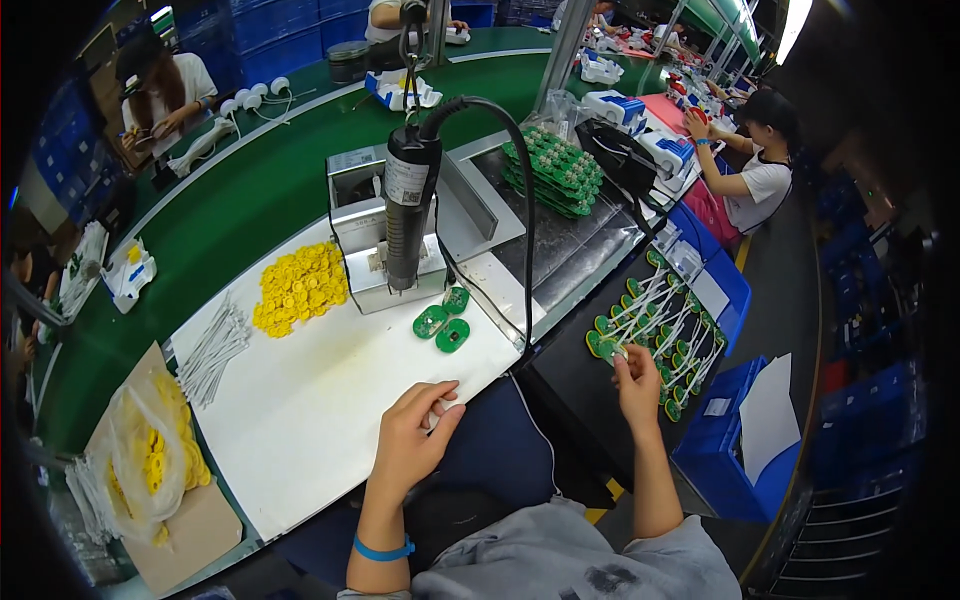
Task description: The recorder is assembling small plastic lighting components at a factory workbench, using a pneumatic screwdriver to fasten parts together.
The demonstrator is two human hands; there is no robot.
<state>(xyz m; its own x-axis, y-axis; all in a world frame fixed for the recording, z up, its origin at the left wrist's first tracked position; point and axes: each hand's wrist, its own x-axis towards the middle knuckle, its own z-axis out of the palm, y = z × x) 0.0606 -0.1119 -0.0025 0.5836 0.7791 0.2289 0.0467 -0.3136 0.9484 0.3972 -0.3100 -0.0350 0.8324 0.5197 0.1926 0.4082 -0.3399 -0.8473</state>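
Pinching hand: the right hand has thumb and forefinger drawn together at the edge of a green board with a yellow rim; whether the board is lifted or resting is too small to tell.
Board's place: at the near left side of a crowded group of similar yellow-rimmed boards with white stems, over a black surface.
Handling the board: an edge pinch looks right, since it should spare the small parts on the face; a light hold and a slow wrist would probably keep neighbouring stems from snagging.
Curled hand: the left hand hovers at the near edge of the white worktop, thumb and forefinger a narrow gap apart; I cannot tell whether the folded fingers hide anything.
White worktop: three loose green boards lie just beside a metal fixture, with yellow caps heaped farther left and white sticks bundled near the left edge.
Hanging tool: a dark cylindrical driver hangs upright over the fixture; its cable is best kept clear of both forearms.
Farther out: stacked green panels and a blue bin.
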